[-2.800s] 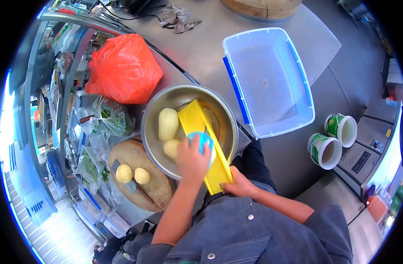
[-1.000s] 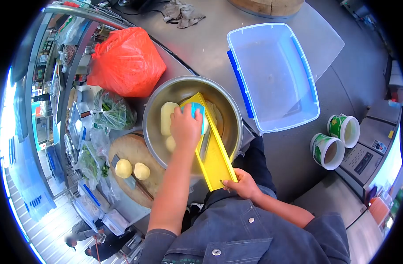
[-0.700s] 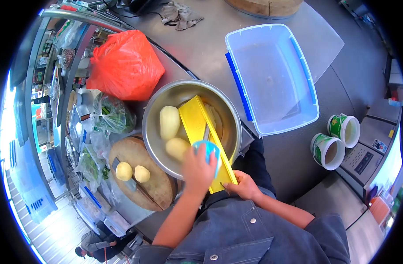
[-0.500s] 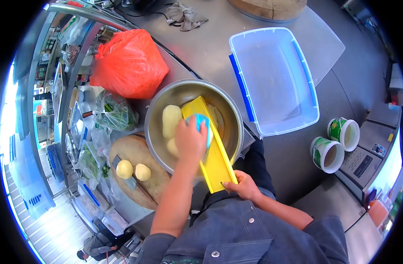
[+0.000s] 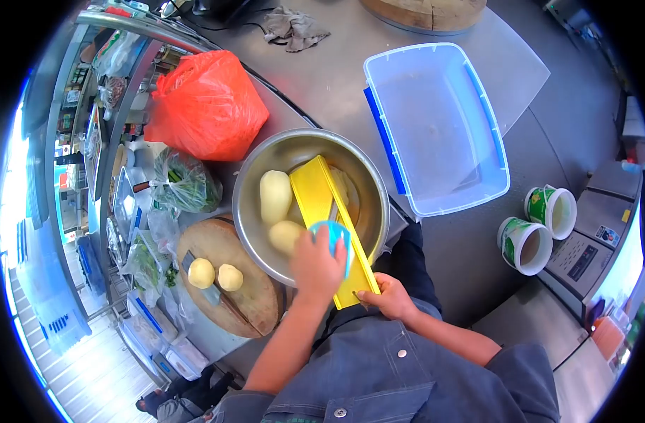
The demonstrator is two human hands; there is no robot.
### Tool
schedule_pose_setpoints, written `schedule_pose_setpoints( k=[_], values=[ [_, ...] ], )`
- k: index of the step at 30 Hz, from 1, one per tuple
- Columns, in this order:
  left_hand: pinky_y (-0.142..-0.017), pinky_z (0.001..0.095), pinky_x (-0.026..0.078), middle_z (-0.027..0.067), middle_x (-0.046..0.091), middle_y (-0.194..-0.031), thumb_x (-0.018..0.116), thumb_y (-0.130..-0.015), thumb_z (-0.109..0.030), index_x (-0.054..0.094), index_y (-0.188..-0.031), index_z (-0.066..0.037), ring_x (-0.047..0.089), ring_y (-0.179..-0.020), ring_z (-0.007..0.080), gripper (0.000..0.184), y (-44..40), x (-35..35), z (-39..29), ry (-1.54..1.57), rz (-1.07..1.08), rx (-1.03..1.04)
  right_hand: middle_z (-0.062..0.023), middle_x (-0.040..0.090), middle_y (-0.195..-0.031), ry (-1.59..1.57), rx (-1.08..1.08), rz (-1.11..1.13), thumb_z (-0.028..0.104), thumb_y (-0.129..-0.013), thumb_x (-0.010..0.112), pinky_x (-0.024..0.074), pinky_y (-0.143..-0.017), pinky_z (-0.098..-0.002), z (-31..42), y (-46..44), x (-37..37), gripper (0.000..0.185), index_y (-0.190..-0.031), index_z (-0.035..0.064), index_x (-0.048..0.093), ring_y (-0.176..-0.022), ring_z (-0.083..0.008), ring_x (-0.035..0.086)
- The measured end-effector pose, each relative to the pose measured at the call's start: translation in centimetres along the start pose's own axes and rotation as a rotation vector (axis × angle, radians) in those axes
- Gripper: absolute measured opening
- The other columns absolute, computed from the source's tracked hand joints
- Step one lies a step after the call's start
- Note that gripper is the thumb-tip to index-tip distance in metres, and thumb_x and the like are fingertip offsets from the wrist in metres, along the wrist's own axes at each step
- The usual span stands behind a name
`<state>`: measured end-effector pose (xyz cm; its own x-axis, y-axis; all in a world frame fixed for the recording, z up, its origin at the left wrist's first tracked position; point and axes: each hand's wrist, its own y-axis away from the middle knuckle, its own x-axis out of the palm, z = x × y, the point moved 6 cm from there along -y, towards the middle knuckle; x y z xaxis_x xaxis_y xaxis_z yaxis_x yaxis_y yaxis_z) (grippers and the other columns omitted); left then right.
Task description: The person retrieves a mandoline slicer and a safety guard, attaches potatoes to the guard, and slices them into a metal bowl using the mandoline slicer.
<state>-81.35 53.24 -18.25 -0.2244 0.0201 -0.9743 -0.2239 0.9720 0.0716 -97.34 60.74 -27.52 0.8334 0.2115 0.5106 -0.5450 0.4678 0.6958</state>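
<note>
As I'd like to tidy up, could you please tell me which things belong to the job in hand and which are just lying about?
Seem part of the job:
yellow slicer, in the right hand
blue holder, in the left hand
bowl and its potatoes
chopping board, probably

Seem to be lying about:
red bag
cloth
buckets
clear box, perhaps related

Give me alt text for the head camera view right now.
The left hand grips a light-blue holder over a yellow slicer slanting out of a metal bowl, while the right hand holds the slicer's near end. Two pale peeled potatoes lie in the bowl; two more sit on a round wooden board beside it.
</note>
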Motion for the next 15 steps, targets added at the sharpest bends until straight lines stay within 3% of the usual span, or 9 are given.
schedule_pose_setpoints(
  k=[4, 7, 10, 13, 15],
  values=[
    [-0.075, 0.0510, 0.051, 0.0177, 0.056, -0.101, 0.067, -0.087, -0.027, 0.061, -0.119, -0.006, 0.059, -0.094, 0.0384, 0.038, 0.4, 0.5, -0.3, 0.015, 0.029, 0.003, -0.0051, 0.068, -0.088, 0.041, 0.020, 0.017, 0.008, -0.088, 0.074, 0.0514, -0.069, -0.0251, 0.8, 0.3, 0.0, 0.029, -0.111, -0.0035, 0.062, -0.074, -0.0103, 0.063],
    [-0.075, 0.0516, 0.049, 0.0211, 0.058, -0.098, 0.064, -0.090, -0.026, 0.062, -0.111, -0.005, 0.058, -0.089, 0.0412, 0.030, -9.5, 2.5, 3.3, -0.008, -0.167, -0.018, -0.0046, 0.067, -0.090, 0.031, -0.002, 0.015, 0.009, -0.088, 0.074, 0.0518, -0.071, -0.0258, 0.5, 0.2, 0.3, 0.027, -0.109, -0.0017, 0.062, -0.076, -0.0104, 0.063],
    [-0.074, 0.0525, 0.049, 0.0211, 0.057, -0.096, 0.064, -0.090, -0.028, 0.061, -0.113, -0.004, 0.058, -0.089, 0.0414, 0.033, -8.3, 2.6, 2.9, -0.020, -0.085, -0.020, -0.0043, 0.067, -0.091, 0.019, 0.002, 0.055, 0.009, -0.087, 0.074, 0.0525, -0.072, -0.0262, 0.4, 0.0, 0.3, 0.027, -0.109, -0.0016, 0.062, -0.078, -0.0104, 0.063],
    [-0.073, 0.0518, 0.051, 0.0185, 0.056, -0.099, 0.066, -0.088, -0.028, 0.061, -0.117, -0.007, 0.059, -0.090, 0.0403, 0.037, 0.9, 0.2, -0.4, 0.011, 0.044, 0.006, -0.0044, 0.067, -0.085, -0.005, 0.012, -0.033, 0.009, -0.087, 0.074, 0.0513, -0.067, -0.0258, 0.0, 0.6, 0.0, 0.027, -0.108, -0.0028, 0.062, -0.071, -0.0105, 0.062],
    [-0.073, 0.0515, 0.051, 0.0184, 0.056, -0.098, 0.067, -0.087, -0.028, 0.060, -0.117, -0.007, 0.059, -0.089, 0.0401, 0.037, 2.3, 0.5, -0.8, -0.003, 0.021, 0.043, -0.0044, 0.067, -0.085, 0.083, -0.007, 0.017, 0.009, -0.087, 0.074, 0.0513, -0.067, -0.0257, 0.1, 0.1, -0.4, 0.026, -0.108, -0.0026, 0.063, -0.070, -0.0105, 0.062]
  ],
)
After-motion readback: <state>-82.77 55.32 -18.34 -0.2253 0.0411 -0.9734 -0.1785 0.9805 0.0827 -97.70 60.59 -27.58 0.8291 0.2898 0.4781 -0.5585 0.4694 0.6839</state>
